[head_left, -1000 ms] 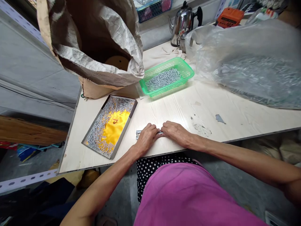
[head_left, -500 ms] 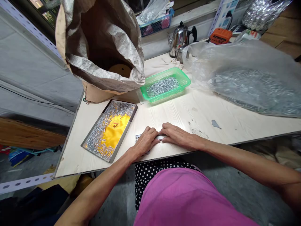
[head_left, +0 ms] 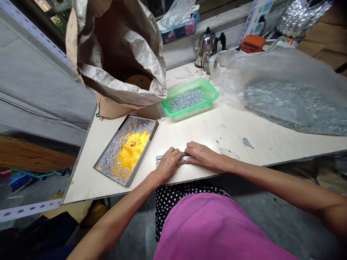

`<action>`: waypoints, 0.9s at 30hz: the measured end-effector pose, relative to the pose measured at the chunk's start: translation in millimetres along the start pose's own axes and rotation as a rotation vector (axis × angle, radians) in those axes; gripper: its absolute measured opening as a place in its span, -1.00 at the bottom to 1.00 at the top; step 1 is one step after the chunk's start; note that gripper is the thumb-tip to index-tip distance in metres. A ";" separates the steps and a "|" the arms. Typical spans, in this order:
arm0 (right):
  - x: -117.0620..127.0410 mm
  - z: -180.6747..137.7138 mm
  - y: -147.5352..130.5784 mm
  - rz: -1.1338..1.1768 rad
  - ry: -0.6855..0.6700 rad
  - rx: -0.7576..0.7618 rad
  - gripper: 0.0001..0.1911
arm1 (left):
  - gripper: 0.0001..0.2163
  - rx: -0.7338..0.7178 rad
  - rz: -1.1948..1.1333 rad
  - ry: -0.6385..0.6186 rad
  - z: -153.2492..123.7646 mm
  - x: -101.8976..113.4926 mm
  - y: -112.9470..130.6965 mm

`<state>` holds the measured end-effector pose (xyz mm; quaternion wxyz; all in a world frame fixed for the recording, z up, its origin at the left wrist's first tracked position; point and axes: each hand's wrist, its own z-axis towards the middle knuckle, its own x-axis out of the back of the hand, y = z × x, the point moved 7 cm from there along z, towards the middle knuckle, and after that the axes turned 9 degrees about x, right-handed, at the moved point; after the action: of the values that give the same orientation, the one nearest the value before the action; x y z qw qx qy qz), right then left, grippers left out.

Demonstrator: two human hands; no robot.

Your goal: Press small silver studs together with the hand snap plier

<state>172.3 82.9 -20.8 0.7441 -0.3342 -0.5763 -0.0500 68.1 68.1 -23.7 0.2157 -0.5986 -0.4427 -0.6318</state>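
Near the front edge of the pale table [head_left: 189,133], a slim metal strip-like part [head_left: 158,159] lies under my hands; its left end sticks out with a small bracket shape, and most of it is hidden. My left hand [head_left: 169,164] is closed over its middle. My right hand [head_left: 202,155] grips it further right, fingertips almost touching the left ones. Left of them, a shallow metal tray [head_left: 129,177] with a yellow bottom holds many small silver pins. Behind my hands stands a green plastic basket [head_left: 176,115] with more such pins.
A large open woven sack [head_left: 151,47] stands at the back left. A clear plastic bag [head_left: 287,97] full of shiny parts spreads over the right side. Behind are a steel kettle [head_left: 207,45], an orange box-shaped object [head_left: 252,43] and a blue basket [head_left: 180,30].
My left hand has shifted very slightly, its fingers drawing closer around the metal part. My right hand stays nearly in place, and the trays have not moved.
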 end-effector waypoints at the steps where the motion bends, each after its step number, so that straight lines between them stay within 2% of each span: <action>1: 3.8 -0.8 1.0 0.000 0.006 0.015 -0.65 | -0.72 0.024 0.010 0.021 -2.3 -0.4 0.6; 5: 13.3 0.9 13.0 -0.037 0.051 0.005 -0.68 | -0.60 0.164 0.030 0.211 -20.2 -6.7 7.5; 7: 12.7 3.9 21.5 -0.073 0.087 -0.037 -0.70 | -0.57 0.179 0.019 0.276 -32.0 -15.6 17.7; 12: 9.0 20.0 40.7 -0.214 0.075 -0.054 -0.77 | -0.51 0.126 -0.062 0.235 -50.7 -36.4 40.4; 17: 22.1 46.2 46.5 -0.298 0.024 -0.092 -0.83 | -0.46 0.104 -0.120 0.188 -49.1 -33.5 41.2; 19: 21.0 57.1 25.4 -0.307 -0.002 -0.034 -0.84 | -0.44 0.107 -0.139 0.193 -46.2 -31.8 39.5; 22: 3.2 70.8 -32.9 -0.236 -0.080 0.270 -0.88 | -0.46 0.125 -0.171 0.196 -47.3 -33.1 41.2; 24: -13.7 75.0 -66.3 -0.206 -0.147 0.449 -0.90 | -0.55 0.106 -0.191 0.207 -55.5 -31.7 49.4; 27: -33.4 80.4 -89.4 -0.215 -0.167 0.576 -0.83 | -0.67 -0.113 -0.200 0.268 -80.8 -16.1 75.5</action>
<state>53.8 48.2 -2.3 0.7488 -0.0500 -0.6578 0.0642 86.1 -41.0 -7.5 0.1750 -0.4733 -0.4311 -0.7480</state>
